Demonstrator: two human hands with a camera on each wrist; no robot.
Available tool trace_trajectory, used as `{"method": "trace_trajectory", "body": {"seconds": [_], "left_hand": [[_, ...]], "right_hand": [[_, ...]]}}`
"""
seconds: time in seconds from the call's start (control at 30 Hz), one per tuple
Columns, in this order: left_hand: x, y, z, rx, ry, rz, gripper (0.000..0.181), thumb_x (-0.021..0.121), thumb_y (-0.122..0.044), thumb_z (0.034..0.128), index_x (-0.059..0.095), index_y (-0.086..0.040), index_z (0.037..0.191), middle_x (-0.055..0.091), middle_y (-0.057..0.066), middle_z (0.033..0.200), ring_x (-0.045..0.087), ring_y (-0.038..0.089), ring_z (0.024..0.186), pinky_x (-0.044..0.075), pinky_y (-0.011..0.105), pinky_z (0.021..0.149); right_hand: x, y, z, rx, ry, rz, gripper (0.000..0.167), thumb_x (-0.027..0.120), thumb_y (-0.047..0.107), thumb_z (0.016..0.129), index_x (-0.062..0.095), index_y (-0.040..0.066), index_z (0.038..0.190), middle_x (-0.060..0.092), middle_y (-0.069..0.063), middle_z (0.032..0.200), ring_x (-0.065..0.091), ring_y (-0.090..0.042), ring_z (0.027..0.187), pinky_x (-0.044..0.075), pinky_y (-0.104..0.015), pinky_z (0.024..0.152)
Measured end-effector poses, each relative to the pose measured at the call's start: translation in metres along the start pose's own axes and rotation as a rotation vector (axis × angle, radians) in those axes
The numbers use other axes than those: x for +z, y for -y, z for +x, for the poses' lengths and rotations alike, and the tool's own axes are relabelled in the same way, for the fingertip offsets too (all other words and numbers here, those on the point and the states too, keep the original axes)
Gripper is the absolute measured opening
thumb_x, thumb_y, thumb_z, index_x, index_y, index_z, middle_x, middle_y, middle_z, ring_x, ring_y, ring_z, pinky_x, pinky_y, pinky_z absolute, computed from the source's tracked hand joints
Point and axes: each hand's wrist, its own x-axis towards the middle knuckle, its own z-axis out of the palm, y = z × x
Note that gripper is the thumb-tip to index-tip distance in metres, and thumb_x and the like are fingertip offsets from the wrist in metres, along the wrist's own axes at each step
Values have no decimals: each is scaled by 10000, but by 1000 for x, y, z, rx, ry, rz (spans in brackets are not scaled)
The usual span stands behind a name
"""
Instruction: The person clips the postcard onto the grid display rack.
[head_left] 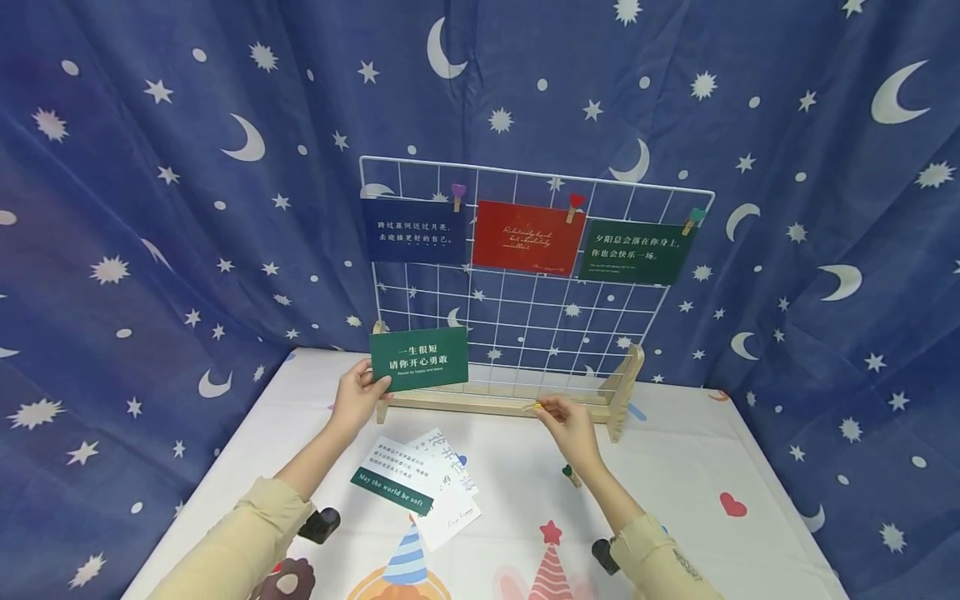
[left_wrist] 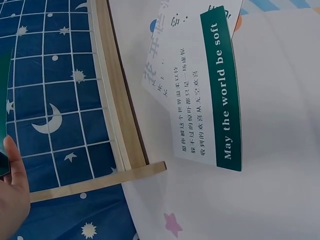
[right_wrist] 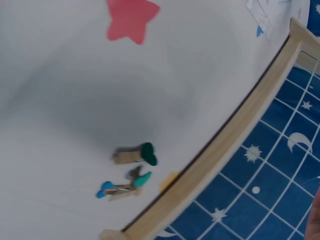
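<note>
My left hand (head_left: 356, 402) pinches a green card (head_left: 420, 360) with white lettering by its left edge, in front of the lower left of a white wire grid (head_left: 517, 321). Between the fingertips of my right hand (head_left: 572, 431) is a small clothespin with a yellow top (head_left: 536, 406), near the grid's wooden base (head_left: 495, 403). Higher up, a blue card (head_left: 414, 232), a red card (head_left: 527, 237) and another green card (head_left: 633, 252) hang on the grid, each with a heart-topped clothespin. The right wrist view shows only a sliver of my right hand.
Loose white cards overlap on the table, topped by one with a green band (left_wrist: 227, 95). A dark green heart clothespin (right_wrist: 135, 154) lies beside more small clothespins (right_wrist: 122, 190). Black objects (head_left: 320, 526) sit near the forearms. A blue starry curtain (head_left: 187, 208) stands behind the grid.
</note>
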Motion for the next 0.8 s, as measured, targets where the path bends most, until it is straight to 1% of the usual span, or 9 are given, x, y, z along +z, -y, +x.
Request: {"method": "trace_trajectory", "body": {"seconds": [0.2,0.37,0.47,0.53,0.73,0.77,0.8], "left_hand": [[-3,-4,4,3,-7,-15,321,505,41,930,466,98,1244,572,344,1184,607,-83,708,553,149,696],[-6,-7,7,16,-20,0,321,503,39,932,460,99,1244,573,341,1183,600,-97,719,539,120,690],[-8,-8,9,24,-25,14,316,495,47,932,461,99,1243,567,345,1190,589,-115,717,550,144,712],[-8,-9,11,22,-24,19,315,492,46,934,459,97,1243,564,345,1194,582,-123,715,563,192,748],[-12,-16,17,29,-17,26,305,491,26,943,461,94,1238,564,332,1205,584,-111,744,561,188,758],[-12,-18,18,33,-17,28,309,493,20,945,459,93,1243,564,328,1209,585,-107,755,556,169,749],[-13,-19,19,33,-17,30,313,494,15,946,459,90,1248,564,323,1211,583,-109,756,558,180,758]], "right_hand": [[6,12,14,-14,10,26,144,697,25,815,661,-30,943,703,-152,869,672,-239,775,557,-188,695],[12,24,24,-56,3,20,154,696,47,821,675,-24,956,711,-147,874,671,-233,761,551,-183,683],[15,32,30,-95,13,30,156,685,31,826,675,-41,964,711,-162,866,673,-260,753,558,-202,679],[16,37,34,-116,21,25,151,676,32,835,675,-41,967,711,-158,860,671,-261,751,560,-213,679],[19,49,49,-200,37,-17,160,659,44,853,673,-45,986,713,-155,867,676,-251,749,572,-263,680],[19,51,51,-215,42,-23,165,660,43,852,671,-49,988,713,-155,865,676,-252,745,572,-264,675],[19,53,54,-223,48,-28,169,660,50,854,671,-47,991,713,-153,866,675,-249,743,569,-256,670]]}}
